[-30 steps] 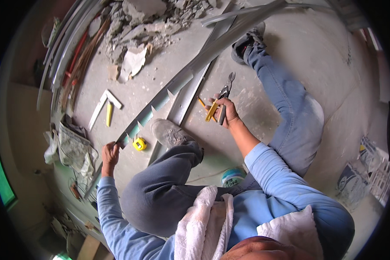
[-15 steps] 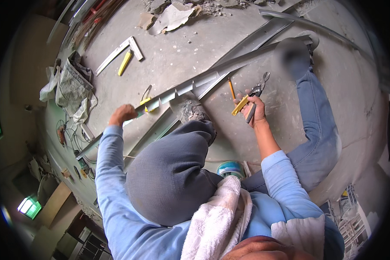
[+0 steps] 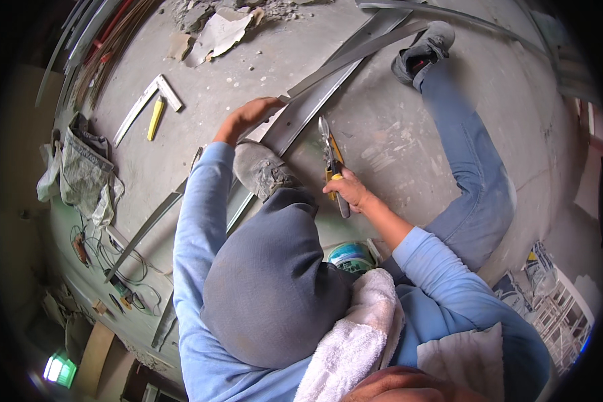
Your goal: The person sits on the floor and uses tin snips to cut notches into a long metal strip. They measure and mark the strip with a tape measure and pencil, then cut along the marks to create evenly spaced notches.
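We've got our right hand wrapped round the handles of some metal snips mid-frame, blades pointing up the picture. There's a thin orange stick right alongside; can't tell if we're holding that too. Our left hand, up and left of there, is at a long metal strip in the upper middle, fingers bent over the edge, though we honestly can't tell how firmly they grip. The strip slants to the upper right across a wide channel on the floor. One shoe is by the channel, the other shoe up by the strip's far end. Further out: teal bucket lower centre, white square and yellow tool upper left, rubble up top.
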Demonstrator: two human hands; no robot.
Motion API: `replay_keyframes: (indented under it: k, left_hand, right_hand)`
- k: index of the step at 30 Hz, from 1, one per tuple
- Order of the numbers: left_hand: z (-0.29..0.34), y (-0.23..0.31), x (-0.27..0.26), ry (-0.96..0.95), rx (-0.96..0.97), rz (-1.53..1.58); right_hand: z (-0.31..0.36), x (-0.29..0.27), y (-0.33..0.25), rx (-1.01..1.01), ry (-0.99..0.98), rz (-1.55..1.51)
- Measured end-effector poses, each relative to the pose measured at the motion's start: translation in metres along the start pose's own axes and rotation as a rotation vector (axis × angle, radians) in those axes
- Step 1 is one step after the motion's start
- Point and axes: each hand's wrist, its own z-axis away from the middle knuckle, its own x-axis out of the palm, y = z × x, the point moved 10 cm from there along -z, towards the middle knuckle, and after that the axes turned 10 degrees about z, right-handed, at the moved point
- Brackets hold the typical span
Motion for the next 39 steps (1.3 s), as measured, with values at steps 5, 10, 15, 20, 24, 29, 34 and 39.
replay_keyframes:
  k: [5, 10, 15, 20, 24, 29, 34, 39]
  left_hand:
    - [0.013, 0.017, -0.001, -0.169, 0.209, -0.218]
    - [0.012, 0.021, 0.011, 0.019, 0.109, -0.452]
    - [0.029, 0.054, 0.009, 0.199, 0.136, -0.332]
    - [0.033, 0.087, 0.060, 0.146, 0.192, -0.279]
    - [0.028, 0.089, 0.077, 0.173, 0.214, -0.269]
    - [0.026, 0.075, 0.074, 0.283, 0.218, -0.361]
    - [0.030, 0.073, 0.081, 0.325, 0.225, -0.363]
    - [0.039, 0.083, 0.084, 0.349, 0.247, -0.380]
  right_hand:
    - [-0.001, 0.002, -0.007, -0.026, 0.031, 0.058]
    - [-0.002, 0.005, -0.005, -0.021, 0.092, 0.144]
    - [0.006, -0.001, -0.017, -0.026, 0.177, 0.314]
    - [0.008, 0.000, -0.045, -0.126, 0.201, 0.365]
    - [0.013, -0.005, -0.041, -0.098, 0.232, 0.359]
    - [0.012, -0.008, -0.043, -0.151, 0.269, 0.365]
    - [0.015, -0.009, -0.044, -0.159, 0.330, 0.346]
    - [0.017, -0.010, -0.042, -0.133, 0.331, 0.370]
